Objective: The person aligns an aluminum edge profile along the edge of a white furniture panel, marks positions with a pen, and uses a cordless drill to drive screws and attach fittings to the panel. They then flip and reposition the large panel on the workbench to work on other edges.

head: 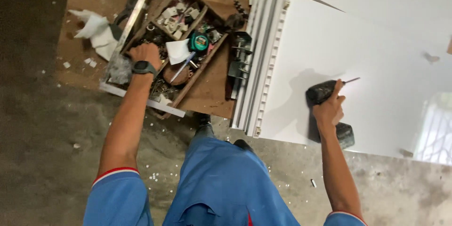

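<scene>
Far left: crumpled white rag [96, 30] on brown board, small white scraps around it. Left hand [145, 55], dark watch on the wrist, reaches down into the wooden toolbox [186, 42]; fingers buried in the clutter, so cannot tell whether they hold anything. Teal tape measure [199, 42] and a white paper scrap just beside. Centre: white ribbed trim strips [263, 61], far ends cut off. Right hand [329, 108] wrapped tight round a dark cordless drill [325, 92], bit resting over the white panel [376, 47]; battery partly hidden.
</scene>
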